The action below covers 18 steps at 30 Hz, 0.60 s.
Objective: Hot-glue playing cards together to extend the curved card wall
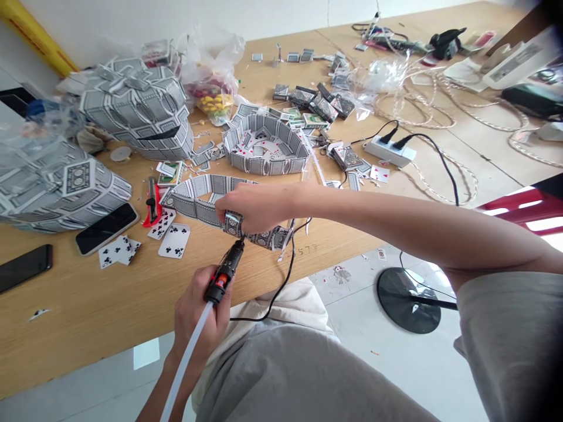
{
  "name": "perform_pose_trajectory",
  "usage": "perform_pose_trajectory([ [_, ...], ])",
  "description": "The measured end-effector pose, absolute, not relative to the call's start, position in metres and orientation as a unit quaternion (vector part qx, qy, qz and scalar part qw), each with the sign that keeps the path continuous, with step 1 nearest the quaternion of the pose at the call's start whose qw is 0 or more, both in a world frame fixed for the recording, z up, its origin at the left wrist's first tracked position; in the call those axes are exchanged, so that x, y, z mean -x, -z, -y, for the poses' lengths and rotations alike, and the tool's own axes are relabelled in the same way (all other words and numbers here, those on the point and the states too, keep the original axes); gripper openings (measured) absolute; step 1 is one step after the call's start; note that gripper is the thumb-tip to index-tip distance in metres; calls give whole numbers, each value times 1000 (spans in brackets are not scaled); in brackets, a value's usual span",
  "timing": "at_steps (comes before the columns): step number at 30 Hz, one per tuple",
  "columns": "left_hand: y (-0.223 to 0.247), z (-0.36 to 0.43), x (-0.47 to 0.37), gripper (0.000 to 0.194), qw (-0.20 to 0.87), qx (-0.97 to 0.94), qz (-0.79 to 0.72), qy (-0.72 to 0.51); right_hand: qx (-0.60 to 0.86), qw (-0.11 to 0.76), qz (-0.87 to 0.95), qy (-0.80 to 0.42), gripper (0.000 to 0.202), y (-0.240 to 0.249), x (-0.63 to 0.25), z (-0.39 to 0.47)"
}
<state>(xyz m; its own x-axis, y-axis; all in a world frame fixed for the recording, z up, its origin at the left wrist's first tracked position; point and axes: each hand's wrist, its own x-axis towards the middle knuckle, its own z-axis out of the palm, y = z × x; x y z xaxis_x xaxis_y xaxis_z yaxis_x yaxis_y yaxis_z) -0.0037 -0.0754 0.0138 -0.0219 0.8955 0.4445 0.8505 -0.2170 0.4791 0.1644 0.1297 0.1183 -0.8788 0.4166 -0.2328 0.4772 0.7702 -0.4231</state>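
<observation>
My left hand (200, 308) is wrapped round a black glue gun (226, 272) with a white glue stick out of its back. The gun's tip meets the lower edge of a ring of folded playing cards (191, 205) near the table's front edge. My right hand (253, 206) reaches across from the right, its fingers pinching the ring's wall just above the tip. Behind it stands a larger card ring (268, 161) with loose cards inside. A red cutter (152, 205) and some club cards (174, 241) lie to the left.
Two big card-built boxes (132, 108) and two phones (107, 228) are on the left. Card packs (323, 108), a power strip (390, 151) and braided cord (440, 88) lie behind and right. A black cable (288, 275) hangs over the front edge.
</observation>
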Motion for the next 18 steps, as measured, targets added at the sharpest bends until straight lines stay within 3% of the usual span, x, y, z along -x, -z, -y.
perform_pose_trajectory([
  [12, -6, 87, 13, 27, 71, -674, -642, -357, -235, 67, -937, 251, 48, -117, -165, -130],
  [18, 0, 89, 22, 29, 163, -603, -673, -396, -250, 87, -930, 256, 51, -112, -170, -126],
])
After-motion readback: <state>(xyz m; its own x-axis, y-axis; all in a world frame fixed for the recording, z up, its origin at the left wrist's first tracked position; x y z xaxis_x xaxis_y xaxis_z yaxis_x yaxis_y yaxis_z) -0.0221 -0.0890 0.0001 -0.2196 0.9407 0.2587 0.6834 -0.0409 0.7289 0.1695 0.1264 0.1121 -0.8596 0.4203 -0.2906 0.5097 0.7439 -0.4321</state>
